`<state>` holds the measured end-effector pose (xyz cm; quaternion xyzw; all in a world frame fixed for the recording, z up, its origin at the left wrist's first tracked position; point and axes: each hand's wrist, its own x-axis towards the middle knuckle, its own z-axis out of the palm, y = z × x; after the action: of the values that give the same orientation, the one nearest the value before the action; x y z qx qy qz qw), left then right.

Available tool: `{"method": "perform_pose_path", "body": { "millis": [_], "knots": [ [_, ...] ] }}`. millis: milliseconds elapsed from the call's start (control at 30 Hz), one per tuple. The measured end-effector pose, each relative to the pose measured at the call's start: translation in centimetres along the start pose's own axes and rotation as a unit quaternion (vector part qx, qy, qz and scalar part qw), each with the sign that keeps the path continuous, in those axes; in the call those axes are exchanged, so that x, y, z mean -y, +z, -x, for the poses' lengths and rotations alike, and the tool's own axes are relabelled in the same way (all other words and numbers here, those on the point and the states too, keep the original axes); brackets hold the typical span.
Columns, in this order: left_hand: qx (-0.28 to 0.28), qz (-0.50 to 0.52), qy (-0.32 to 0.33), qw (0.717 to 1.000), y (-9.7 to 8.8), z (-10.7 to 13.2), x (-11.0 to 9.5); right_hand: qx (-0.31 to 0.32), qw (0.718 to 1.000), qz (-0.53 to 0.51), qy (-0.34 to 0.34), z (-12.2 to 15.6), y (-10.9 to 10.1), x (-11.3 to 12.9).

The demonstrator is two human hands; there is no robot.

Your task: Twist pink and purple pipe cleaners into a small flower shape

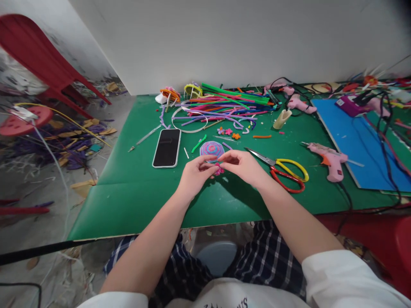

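My left hand (196, 174) and my right hand (241, 166) meet over the green mat (128, 188), fingers pinched together on a small pink pipe-cleaner flower (219, 170). Just behind them lies a round purple, blue and pink pipe-cleaner coil (212, 149). A black phone (167, 147) lies face up to the left of my hands. Scissors with yellow and red handles (282, 171) lie to the right, blades pointing at my right hand.
A heap of coloured pipe cleaners (224, 105) fills the back of the mat. Pink glue guns (329, 160) (298, 104) with cables sit right, beside a blue sheet (359, 141). Small flowers (228, 131) lie behind the coil. Red stools (28, 119) stand left amid floor scraps.
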<state>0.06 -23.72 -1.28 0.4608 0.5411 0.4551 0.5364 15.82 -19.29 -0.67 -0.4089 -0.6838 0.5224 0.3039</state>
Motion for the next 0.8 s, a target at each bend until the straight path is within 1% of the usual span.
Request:
{"method": "perform_pose_path", "body": {
  "millis": [100,167,267,333,433,500,600,667,733,800],
  "knots": [
    [-0.002,-0.048,0.020,0.999,-0.3,-0.2,0.4,0.016,0.999,0.036,0.011,0.4,-0.5,-0.5],
    [-0.021,-0.089,0.044,0.995,-0.6,-0.3,0.7,0.024,0.996,0.082,0.019,0.8,-0.9,-0.9],
    [-0.034,-0.158,0.076,0.984,-1.0,-0.4,0.9,0.057,0.984,0.168,0.024,1.6,-1.8,-1.4],
    [-0.043,-0.219,0.096,0.970,-1.2,-0.3,0.9,0.057,0.975,0.213,0.013,2.1,-2.4,-1.5],
    [-0.040,-0.327,0.125,0.936,-1.2,-0.1,0.8,0.028,0.970,0.241,-0.021,2.8,-2.8,-1.5],
    [-0.004,-0.382,0.141,0.913,-1.2,0.1,0.7,0.023,0.968,0.246,-0.043,3.1,-2.8,-1.4],
    [0.091,-0.429,0.173,0.882,-0.9,0.3,0.7,0.039,0.963,0.259,-0.063,3.5,-2.6,-1.4],
    [0.142,-0.448,0.198,0.860,-0.6,0.5,0.7,0.049,0.958,0.273,-0.070,3.8,-2.3,-1.5],
    [0.169,-0.463,0.215,0.843,-0.3,0.6,0.8,0.057,0.953,0.289,-0.071,4.1,-2.1,-1.7],
    [0.184,-0.473,0.221,0.833,0.1,0.8,0.9,0.057,0.947,0.309,-0.069,4.5,-1.8,-2.0]
  ]
}}
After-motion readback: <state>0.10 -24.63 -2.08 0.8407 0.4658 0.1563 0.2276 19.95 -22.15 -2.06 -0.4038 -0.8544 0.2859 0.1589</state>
